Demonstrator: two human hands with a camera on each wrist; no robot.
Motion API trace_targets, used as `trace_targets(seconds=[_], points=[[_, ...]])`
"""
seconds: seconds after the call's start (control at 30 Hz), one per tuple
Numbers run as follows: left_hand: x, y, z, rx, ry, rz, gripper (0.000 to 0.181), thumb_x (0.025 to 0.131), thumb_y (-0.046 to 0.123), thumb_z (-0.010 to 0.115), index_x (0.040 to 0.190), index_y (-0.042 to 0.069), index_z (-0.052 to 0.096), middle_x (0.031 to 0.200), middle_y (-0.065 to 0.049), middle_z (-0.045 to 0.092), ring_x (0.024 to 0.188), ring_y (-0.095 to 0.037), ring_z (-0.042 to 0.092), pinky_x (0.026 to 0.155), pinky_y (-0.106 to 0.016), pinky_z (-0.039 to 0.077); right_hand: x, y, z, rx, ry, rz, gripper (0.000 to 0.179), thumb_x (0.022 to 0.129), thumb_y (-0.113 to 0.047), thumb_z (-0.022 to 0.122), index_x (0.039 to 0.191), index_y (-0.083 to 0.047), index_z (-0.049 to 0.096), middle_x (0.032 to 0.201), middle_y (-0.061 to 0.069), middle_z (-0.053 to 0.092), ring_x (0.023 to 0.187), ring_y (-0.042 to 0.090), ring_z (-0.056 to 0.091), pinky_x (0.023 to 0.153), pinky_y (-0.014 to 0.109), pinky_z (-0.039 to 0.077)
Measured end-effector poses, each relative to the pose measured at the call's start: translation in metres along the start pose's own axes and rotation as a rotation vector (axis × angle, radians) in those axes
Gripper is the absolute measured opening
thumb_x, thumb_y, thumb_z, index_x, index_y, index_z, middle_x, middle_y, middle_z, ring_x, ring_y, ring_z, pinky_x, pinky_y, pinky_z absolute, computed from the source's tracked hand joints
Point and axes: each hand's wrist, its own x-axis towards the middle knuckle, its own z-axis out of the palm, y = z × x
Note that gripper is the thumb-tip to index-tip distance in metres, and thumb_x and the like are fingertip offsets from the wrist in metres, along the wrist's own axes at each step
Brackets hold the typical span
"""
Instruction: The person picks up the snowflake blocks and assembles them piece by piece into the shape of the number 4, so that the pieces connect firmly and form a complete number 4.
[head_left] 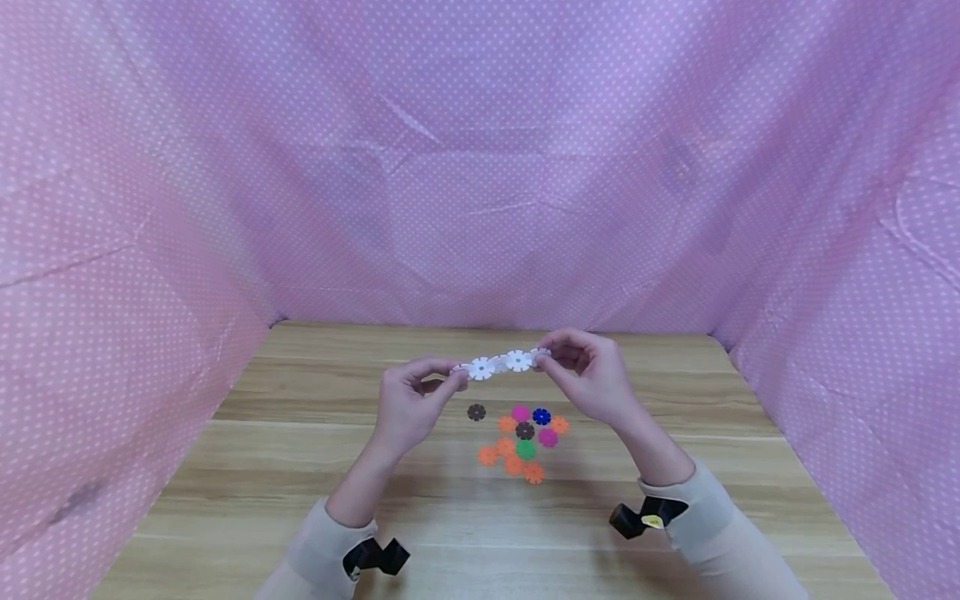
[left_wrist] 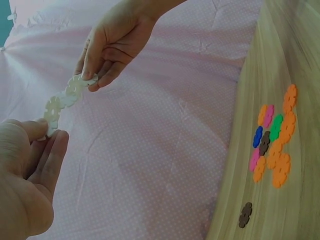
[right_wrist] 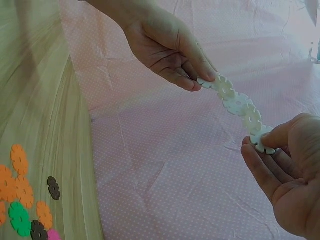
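Observation:
A chain of several white snowflake discs [head_left: 517, 360], slotted edge to edge, is held up above the table in the head view. Its left end is pinched between thumb and fingers of my left hand [head_left: 411, 402]. My right hand [head_left: 592, 379] pinches the disc at the opposite end. Seen from the left wrist, the white chain [left_wrist: 52, 107] slants between the two hands, with neighbouring discs turned at angles to each other. In the right wrist view the end disc [right_wrist: 261, 140] lies under the right thumb, partly covered.
Below the hands, a loose cluster of orange discs [head_left: 513, 464], a green disc [head_left: 526, 449], a blue disc [head_left: 542, 416], pink discs [head_left: 548, 437] and a brown disc [head_left: 525, 431] lies on the wooden table [head_left: 262, 467]. Another brown disc [head_left: 476, 412] lies apart. Pink dotted cloth [head_left: 480, 208] surrounds the table.

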Motion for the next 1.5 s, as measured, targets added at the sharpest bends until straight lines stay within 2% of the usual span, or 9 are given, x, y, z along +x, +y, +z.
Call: trace_targets(seconds=[0.23,0.43,0.63,0.8,1.0,1.17,1.27,1.5], points=[[0.001,0.003,0.002,-0.001,0.005,0.002,0.007,0.09,-0.009,0.078,0.096,-0.012,0.077,0.093,-0.03,0.077,0.078,0.0,0.077,0.079,-0.027,0.07,0.001,-0.004,-0.001,-0.006,-0.003,0.02,0.01,0.093,0.009,0.074,0.102,0.005,0.073,0.091,0.023,0.077,0.08,0.007,0.077,0.07,0.02,0.068],[0.002,0.003,0.004,-0.012,0.012,0.004,0.006,0.09,-0.009,0.078,0.096,-0.011,0.077,0.092,-0.031,0.077,0.079,-0.001,0.077,0.079,-0.027,0.07,0.002,-0.007,-0.002,-0.005,0.0,0.032,0.01,0.093,0.009,0.074,0.103,0.006,0.073,0.092,0.024,0.077,0.081,0.014,0.078,0.072,0.02,0.068],[0.0,0.002,0.004,-0.037,0.024,0.002,0.007,0.09,-0.01,0.076,0.097,-0.013,0.075,0.093,-0.033,0.076,0.078,-0.002,0.077,0.079,-0.029,0.07,0.002,-0.008,-0.001,-0.007,0.002,0.018,0.012,0.092,0.01,0.075,0.103,0.007,0.073,0.093,0.024,0.077,0.082,0.006,0.076,0.075,0.02,0.068],[-0.001,0.004,0.003,-0.041,0.068,-0.022,0.008,0.089,-0.012,0.077,0.097,-0.013,0.076,0.091,-0.032,0.075,0.076,-0.002,0.077,0.078,-0.029,0.07,0.004,-0.01,0.002,0.008,-0.021,-0.011,0.014,0.092,0.012,0.074,0.105,0.008,0.071,0.096,0.024,0.076,0.086,0.002,0.074,0.079,0.02,0.068],[-0.002,0.005,0.002,-0.045,0.053,-0.014,0.009,0.089,-0.012,0.077,0.098,-0.013,0.075,0.093,-0.032,0.075,0.077,-0.002,0.077,0.079,-0.03,0.07,0.003,-0.012,0.001,0.007,-0.033,-0.032,0.016,0.091,0.013,0.073,0.105,0.007,0.071,0.097,0.023,0.075,0.087,0.002,0.073,0.08,0.019,0.068],[-0.004,0.005,0.0,-0.061,0.056,0.002,0.008,0.089,-0.015,0.075,0.096,-0.015,0.074,0.091,-0.031,0.075,0.076,-0.004,0.077,0.077,-0.031,0.071,-0.001,-0.012,-0.003,0.015,-0.078,-0.021,0.021,0.091,0.011,0.076,0.11,0.005,0.071,0.101,0.022,0.076,0.087,0.006,0.074,0.081,0.022,0.069],[-0.004,0.004,-0.001,-0.061,0.068,0.008,0.008,0.088,-0.017,0.075,0.096,-0.015,0.074,0.089,-0.023,0.078,0.075,-0.005,0.077,0.076,-0.031,0.071,-0.003,-0.012,-0.007,0.03,-0.11,-0.015,0.027,0.089,0.012,0.077,0.113,0.004,0.071,0.105,0.022,0.076,0.09,0.007,0.075,0.083,0.025,0.069],[-0.002,0.007,-0.008,-0.065,0.098,0.012,0.007,0.088,-0.018,0.074,0.095,-0.016,0.074,0.086,0.01,0.08,0.073,-0.004,0.077,0.075,-0.028,0.07,-0.003,-0.008,-0.014,0.026,-0.157,-0.005,0.027,0.09,0.011,0.077,0.115,0.004,0.07,0.105,0.023,0.077,0.094,0.015,0.078,0.086,0.026,0.069]])
